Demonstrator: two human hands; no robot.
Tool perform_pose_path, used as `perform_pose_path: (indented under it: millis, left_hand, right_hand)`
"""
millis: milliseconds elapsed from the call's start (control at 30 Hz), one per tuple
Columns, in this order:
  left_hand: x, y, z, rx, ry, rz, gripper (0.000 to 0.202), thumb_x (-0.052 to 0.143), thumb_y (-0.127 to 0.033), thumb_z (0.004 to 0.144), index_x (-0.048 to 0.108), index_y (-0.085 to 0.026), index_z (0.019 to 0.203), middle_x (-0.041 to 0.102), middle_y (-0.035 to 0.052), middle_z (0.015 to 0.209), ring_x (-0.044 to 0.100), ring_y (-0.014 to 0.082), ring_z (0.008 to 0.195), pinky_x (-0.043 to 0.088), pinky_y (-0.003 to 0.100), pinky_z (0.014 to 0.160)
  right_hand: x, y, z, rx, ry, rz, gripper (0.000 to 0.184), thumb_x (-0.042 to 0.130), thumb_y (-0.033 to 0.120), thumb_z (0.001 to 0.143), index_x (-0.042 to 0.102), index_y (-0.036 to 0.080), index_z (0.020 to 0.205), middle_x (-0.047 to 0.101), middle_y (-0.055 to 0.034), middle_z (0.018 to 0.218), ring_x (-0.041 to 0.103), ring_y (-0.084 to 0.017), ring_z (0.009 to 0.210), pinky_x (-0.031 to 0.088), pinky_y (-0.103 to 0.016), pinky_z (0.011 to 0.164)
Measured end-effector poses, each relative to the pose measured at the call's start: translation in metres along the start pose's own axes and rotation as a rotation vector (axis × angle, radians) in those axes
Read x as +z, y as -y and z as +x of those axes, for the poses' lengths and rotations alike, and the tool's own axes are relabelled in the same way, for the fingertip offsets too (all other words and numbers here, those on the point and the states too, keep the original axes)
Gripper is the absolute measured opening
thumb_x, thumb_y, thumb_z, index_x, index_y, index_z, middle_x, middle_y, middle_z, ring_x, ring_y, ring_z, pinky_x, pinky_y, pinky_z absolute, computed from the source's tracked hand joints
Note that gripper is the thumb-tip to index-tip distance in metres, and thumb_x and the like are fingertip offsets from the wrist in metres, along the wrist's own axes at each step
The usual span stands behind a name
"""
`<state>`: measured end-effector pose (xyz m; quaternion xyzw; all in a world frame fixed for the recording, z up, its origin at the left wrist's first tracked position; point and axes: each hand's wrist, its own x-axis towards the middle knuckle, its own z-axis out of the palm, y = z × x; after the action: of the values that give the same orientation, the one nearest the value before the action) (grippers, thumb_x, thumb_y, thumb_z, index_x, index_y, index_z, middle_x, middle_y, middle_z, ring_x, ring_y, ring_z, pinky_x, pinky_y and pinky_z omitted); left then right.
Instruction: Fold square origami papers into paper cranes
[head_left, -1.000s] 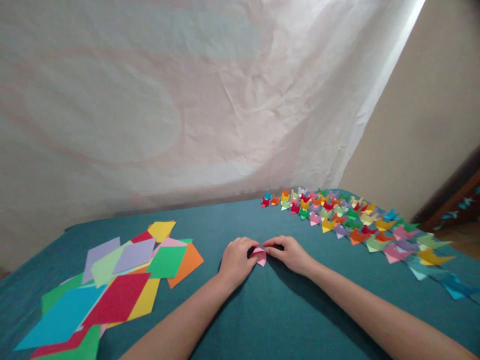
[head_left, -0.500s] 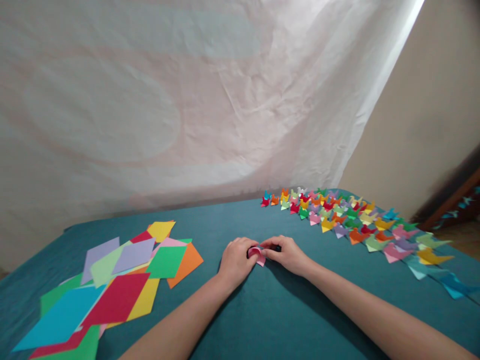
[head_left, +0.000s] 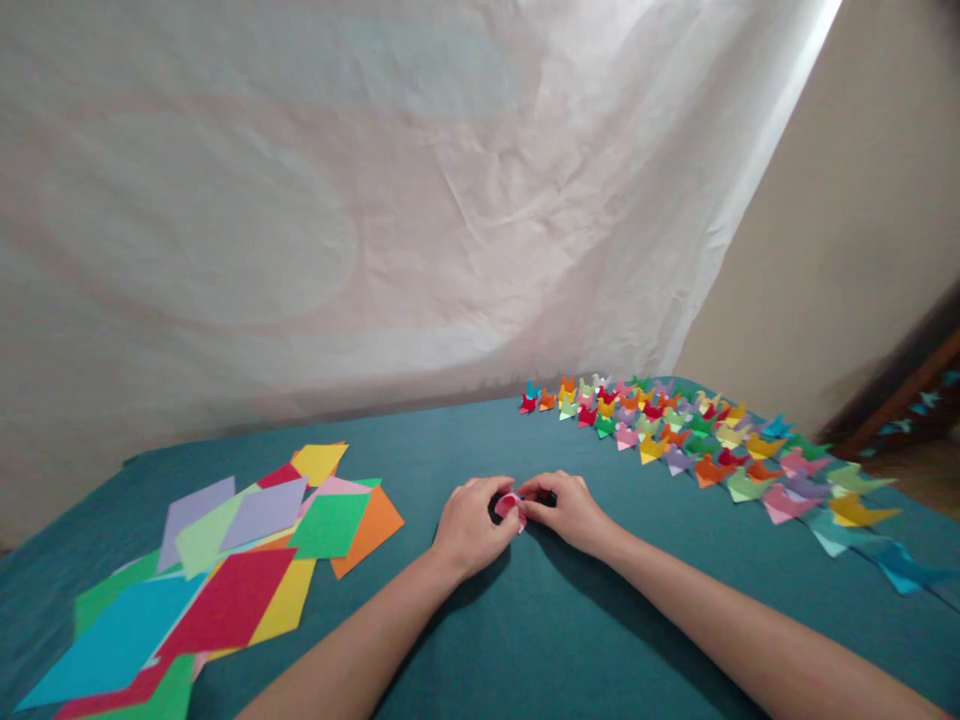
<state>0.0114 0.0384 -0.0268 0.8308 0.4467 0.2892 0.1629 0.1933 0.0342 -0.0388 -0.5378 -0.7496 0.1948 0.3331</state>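
A small piece of folded pink paper (head_left: 508, 504) is held just above the middle of the green cloth-covered table (head_left: 465, 440). Its left side is pinched between the thumb and fingers of my left hand (head_left: 475, 522). From the right, my right hand (head_left: 568, 508) pinches the paper's other edge with thumb and forefinger. The paper curves between the two hands, and fingers cover part of it, so its exact folds cannot be made out.
Loose coloured paper sheets (head_left: 225, 600) overlap on the left of the table. On the right stand rows of small folded paper birds (head_left: 652, 450) in many colours. A pale fabric sheet (head_left: 375, 200) hangs behind the table, beside a beige wall (head_left: 840, 220).
My fingers have shifted slightly on the pink paper, and less of its lower tip shows. Both hands stay in nearly the same place. The whole view has moved a little.
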Motion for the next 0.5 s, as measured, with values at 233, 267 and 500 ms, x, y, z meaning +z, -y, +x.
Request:
perform_pose_path:
  millis: [233, 267, 500]
  left_hand:
    - [0.0001, 0.0038, 0.0036, -0.021, 0.002, -0.065, 0.023, 0.056, -0.033, 0.082, 0.065, -0.023, 0.100, 0.067, 0.0022, 0.099, 0.058, 0.0208, 0.093, 0.044, 0.032, 0.084]
    - [0.0001, 0.0044, 0.0037, -0.017, 0.001, -0.068, 0.022, 0.056, -0.032, 0.083, 0.065, -0.024, 0.101, 0.068, 0.0018, 0.099, 0.058, 0.0205, 0.092, 0.044, 0.031, 0.084]
    - [-0.0005, 0.0055, 0.0039, 0.016, 0.024, -0.078, 0.020, 0.055, -0.032, 0.084, 0.068, -0.024, 0.098, 0.069, 0.0017, 0.098, 0.059, 0.0208, 0.093, 0.044, 0.031, 0.083]
  right_hand:
    - [0.0024, -0.0018, 0.0011, -0.014, -0.013, -0.029, 0.020, 0.060, 0.042, 0.078, 0.071, 0.026, 0.084, 0.071, -0.0002, 0.078, 0.059, -0.018, 0.074, 0.037, -0.031, 0.071]
    - [0.0025, -0.0018, 0.0012, -0.016, -0.015, -0.027, 0.021, 0.060, 0.042, 0.078, 0.071, 0.026, 0.084, 0.071, -0.0005, 0.078, 0.059, -0.019, 0.074, 0.037, -0.031, 0.071]
    - [0.0026, -0.0004, 0.0010, -0.022, -0.030, -0.030, 0.015, 0.062, 0.038, 0.079, 0.072, 0.027, 0.082, 0.071, 0.0005, 0.078, 0.060, -0.018, 0.074, 0.036, -0.031, 0.072]
